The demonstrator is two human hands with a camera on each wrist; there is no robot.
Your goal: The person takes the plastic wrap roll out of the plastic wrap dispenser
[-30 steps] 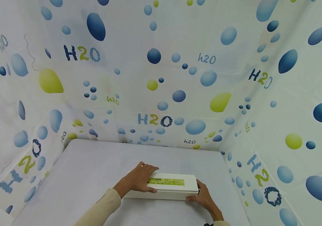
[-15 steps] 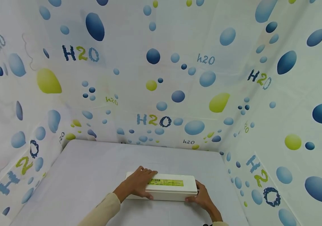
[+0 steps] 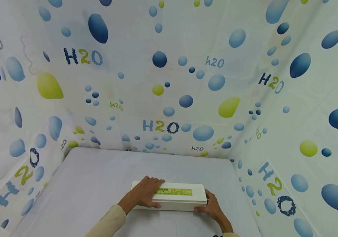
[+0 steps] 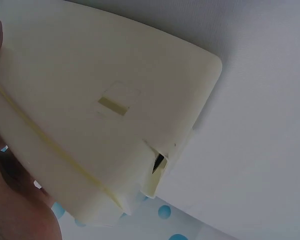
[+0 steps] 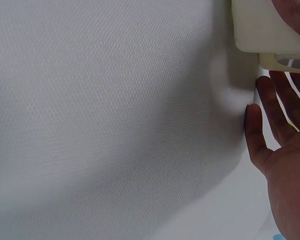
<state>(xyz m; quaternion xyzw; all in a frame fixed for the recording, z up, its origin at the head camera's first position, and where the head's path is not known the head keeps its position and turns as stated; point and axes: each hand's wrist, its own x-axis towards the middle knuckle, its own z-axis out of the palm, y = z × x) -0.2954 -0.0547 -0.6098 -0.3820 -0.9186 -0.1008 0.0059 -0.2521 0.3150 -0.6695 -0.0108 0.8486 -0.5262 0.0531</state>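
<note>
A long white lidded box [image 3: 197, 192] with a yellow-green label [image 3: 181, 192] lies crosswise on the white-covered table. My left hand [image 3: 145, 192] grips it across its left part, fingers over the top toward the far edge and thumb down on the front side. At the right end my right hand [image 3: 212, 205] holds the box, its thumb against the front and its fingers round the end. In the left wrist view, the side of the box [image 4: 90, 65] shows a narrow seam and a small notch with something dark inside. The box's contents are hidden.
The white table cover [image 3: 98, 174] stretches around the box on all sides. Behind and beside the table hang white curtains [image 3: 136, 89] printed with blue and green drops and "H2O" lettering.
My left hand has settled slightly lower and nearer on the box, uncovering its far left corner. The right hand keeps its hold, and the box stays about where it was.
</note>
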